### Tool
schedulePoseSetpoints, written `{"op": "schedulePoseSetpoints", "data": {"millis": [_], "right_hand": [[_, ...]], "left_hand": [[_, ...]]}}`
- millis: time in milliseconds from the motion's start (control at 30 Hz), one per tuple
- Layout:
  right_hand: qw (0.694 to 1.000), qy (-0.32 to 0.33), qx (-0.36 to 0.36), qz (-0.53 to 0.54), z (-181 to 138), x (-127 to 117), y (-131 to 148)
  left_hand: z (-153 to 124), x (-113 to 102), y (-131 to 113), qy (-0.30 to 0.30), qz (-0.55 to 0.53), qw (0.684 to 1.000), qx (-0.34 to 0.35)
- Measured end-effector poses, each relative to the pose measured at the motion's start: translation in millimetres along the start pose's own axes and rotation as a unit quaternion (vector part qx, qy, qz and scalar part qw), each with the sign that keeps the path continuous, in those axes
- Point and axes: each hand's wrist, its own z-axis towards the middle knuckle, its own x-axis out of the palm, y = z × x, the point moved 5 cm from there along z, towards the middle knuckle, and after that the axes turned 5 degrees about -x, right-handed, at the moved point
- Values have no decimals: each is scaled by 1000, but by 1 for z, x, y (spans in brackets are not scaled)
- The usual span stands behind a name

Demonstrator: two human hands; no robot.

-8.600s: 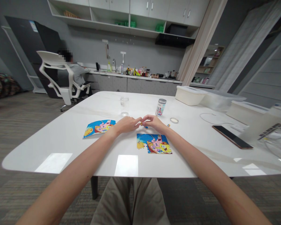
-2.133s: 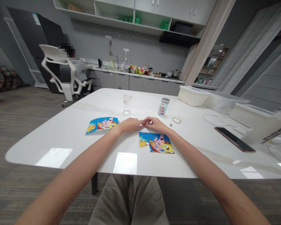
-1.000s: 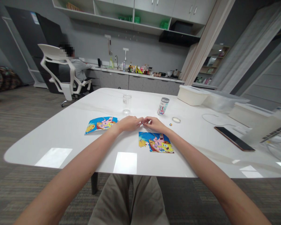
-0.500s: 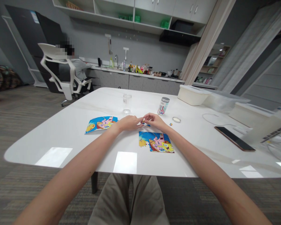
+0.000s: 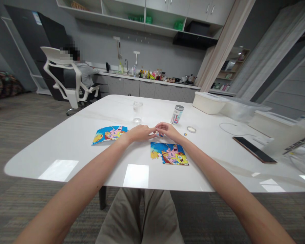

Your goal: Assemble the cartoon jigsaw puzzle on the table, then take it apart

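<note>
White table point(image 5: 66, 149); kitchen counter point(image 5: 152, 82) behind.

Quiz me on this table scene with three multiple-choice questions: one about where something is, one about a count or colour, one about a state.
1. Where does the puzzle lie?
A. just nearer the person than the hands
B. on the floor
C. inside a white bin

2. How many cartoon pictures lie on the table?
A. one
B. two
C. four

3. How does the phone lie?
A. propped upright
B. flat, with a dark screen
C. held in a hand

Answers:
1 A: the puzzle sits on the table just below the left hand and right hand, which meet over a small piece.
2 B: the puzzle, plus the picture sheet left of it.
3 B: it rests flat on the table, far right, screen dark.
</note>
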Motion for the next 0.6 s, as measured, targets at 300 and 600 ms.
{"op": "schedulePoseSetpoints", "data": {"millis": [300, 600], "right_hand": [[999, 21, -4, 50, -3, 1, 4], [998, 32, -8, 50, -4, 0, 6]], "left_hand": [[-1, -3, -2, 5, 11, 1000, -1], [0, -1, -4, -3, 30, 1000, 6]]}}
